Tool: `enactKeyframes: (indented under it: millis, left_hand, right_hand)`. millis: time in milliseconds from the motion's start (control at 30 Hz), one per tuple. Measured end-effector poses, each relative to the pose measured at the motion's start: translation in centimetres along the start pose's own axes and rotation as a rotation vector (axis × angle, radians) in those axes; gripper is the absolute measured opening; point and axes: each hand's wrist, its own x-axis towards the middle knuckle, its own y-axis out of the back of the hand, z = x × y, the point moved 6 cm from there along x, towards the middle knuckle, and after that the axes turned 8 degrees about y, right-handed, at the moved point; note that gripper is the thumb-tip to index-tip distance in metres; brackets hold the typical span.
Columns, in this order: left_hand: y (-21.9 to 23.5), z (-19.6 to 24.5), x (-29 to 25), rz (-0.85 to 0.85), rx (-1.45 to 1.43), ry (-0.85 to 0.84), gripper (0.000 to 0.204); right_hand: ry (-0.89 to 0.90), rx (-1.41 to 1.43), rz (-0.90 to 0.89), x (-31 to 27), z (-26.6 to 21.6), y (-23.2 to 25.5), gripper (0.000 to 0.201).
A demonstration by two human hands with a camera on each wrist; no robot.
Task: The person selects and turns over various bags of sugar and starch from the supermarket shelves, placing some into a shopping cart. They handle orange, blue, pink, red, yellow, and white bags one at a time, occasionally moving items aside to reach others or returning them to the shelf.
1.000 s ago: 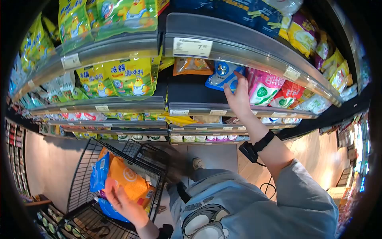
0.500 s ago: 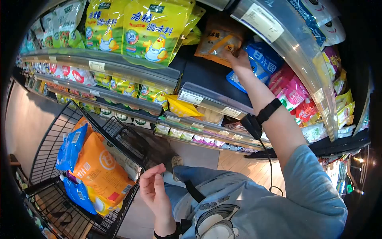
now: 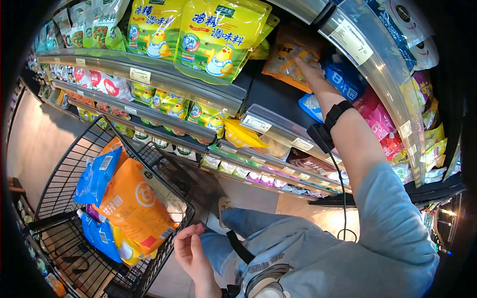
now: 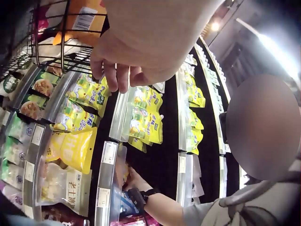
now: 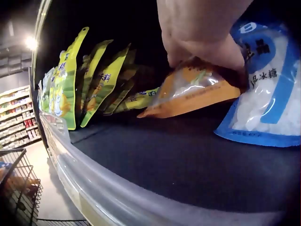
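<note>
While my right hand (image 3: 312, 77) grips the orange-and-clear plastic pouch (image 5: 190, 96) | I should avoid dragging the blue-and-white plastic bag (image 5: 265, 89) | left hand (image 3: 194, 254): empty, fingers loosely curled

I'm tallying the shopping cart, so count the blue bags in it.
2: one blue bag lies against the large orange bag, and the second blue bag sits beside the yellow bag. More may be hidden beneath.

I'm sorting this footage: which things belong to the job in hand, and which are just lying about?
Likely in the job: orange packet under right hand; wire shopping cart.
Just nearby: yellow seasoning pouches; blue rock-sugar bag; pink bags.
</note>
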Motion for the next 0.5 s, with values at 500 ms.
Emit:
enactKeyframes:
  millis: [500]
  left_hand:
    - [1.6, 1.7, 1.0, 0.030, 0.107, 0.076, 0.013]
  right_hand:
    - [0.288, 0.054, 0.316, 0.3, -2.1, 3.0, 0.073]
